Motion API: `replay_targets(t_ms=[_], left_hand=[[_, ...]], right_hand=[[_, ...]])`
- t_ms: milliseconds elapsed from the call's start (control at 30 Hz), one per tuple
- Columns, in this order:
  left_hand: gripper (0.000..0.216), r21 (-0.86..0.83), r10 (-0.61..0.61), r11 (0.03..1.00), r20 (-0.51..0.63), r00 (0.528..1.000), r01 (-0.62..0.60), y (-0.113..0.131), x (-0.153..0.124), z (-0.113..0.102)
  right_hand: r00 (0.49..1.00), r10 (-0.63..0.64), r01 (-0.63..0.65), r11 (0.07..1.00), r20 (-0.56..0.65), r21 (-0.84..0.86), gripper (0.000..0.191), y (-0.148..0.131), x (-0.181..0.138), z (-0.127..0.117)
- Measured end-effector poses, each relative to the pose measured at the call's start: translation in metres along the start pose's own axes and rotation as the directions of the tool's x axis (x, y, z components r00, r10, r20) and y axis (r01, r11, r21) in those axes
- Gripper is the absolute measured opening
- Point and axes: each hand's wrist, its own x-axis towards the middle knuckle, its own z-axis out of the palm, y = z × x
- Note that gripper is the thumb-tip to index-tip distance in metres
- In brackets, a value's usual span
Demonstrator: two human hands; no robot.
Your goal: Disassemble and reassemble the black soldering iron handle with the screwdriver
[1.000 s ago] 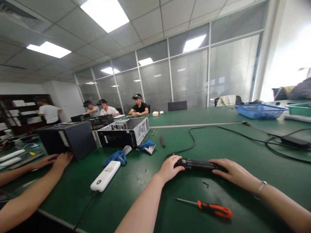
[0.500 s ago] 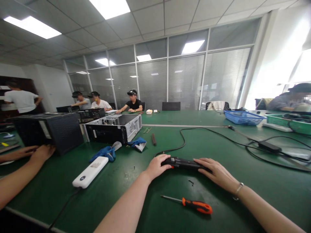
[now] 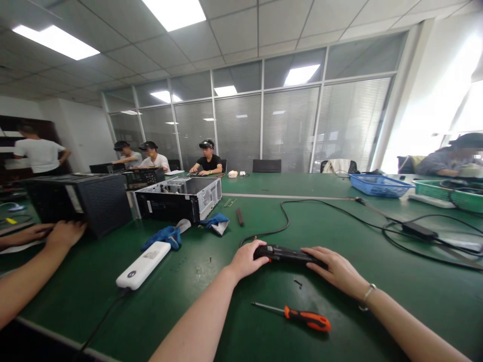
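A black corded electric screwdriver (image 3: 285, 253) lies sideways on the green table in front of me. My left hand (image 3: 247, 259) is closed round its cord end, thumb in front and fingers behind, near a small red-orange part. Over the other end, my right hand (image 3: 334, 266) grips with its thumb on the near side and fingers across the top; its tip is hidden there. Below the tool are small dark screws (image 3: 298, 283) and an orange-and-black hand screwdriver (image 3: 307, 319), its shaft pointing left.
Left of me stand a white power strip (image 3: 144, 265), blue gloves (image 3: 164, 237) and an open computer case (image 3: 169, 205). A neighbour's hands (image 3: 62, 235) touch a black case (image 3: 105, 206). The tool's cable runs right to a black adapter (image 3: 419, 230), near blue (image 3: 381, 186) and green baskets (image 3: 449, 195).
The view has shifted slightly, moving the scene a little to the right. Both my hands stay on the electric screwdriver, and nothing on the table has visibly moved.
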Motion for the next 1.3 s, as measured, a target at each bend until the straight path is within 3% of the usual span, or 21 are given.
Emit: replay_targets(t_ms=[233,467,667,833,1067,1300], left_hand=[[0.041,-0.103,-0.016,0.995,-0.001,1.0,0.016,0.001,0.001,-0.001],[0.043,-0.15,-0.014,0.989,-0.01,1.0,0.012,0.001,0.002,0.001],[0.046,-0.123,0.04,0.991,-0.04,0.998,-0.045,0.003,0.001,0.001],[0.056,-0.118,0.062,0.991,-0.051,0.997,-0.068,-0.001,0.001,0.004],[0.047,-0.124,0.035,0.991,-0.064,0.997,-0.042,-0.002,0.004,0.005],[0.044,-0.142,0.042,0.988,-0.074,0.996,-0.052,0.006,0.003,0.001]], right_hand=[[0.998,-0.029,0.028,0.999,-0.049,-0.021,0.043,0.003,-0.002,0.003],[0.956,-0.125,0.09,0.986,-0.267,-0.14,0.032,-0.021,0.0,-0.004],[0.978,-0.206,0.206,0.978,0.02,-0.014,0.023,-0.063,-0.003,-0.005],[0.96,-0.244,0.244,0.97,0.139,0.017,0.031,-0.07,-0.002,0.001],[0.973,-0.195,0.206,0.976,0.127,-0.077,0.034,-0.068,-0.001,0.009],[0.981,-0.184,0.186,0.982,0.061,-0.029,0.03,-0.072,-0.002,0.01]])
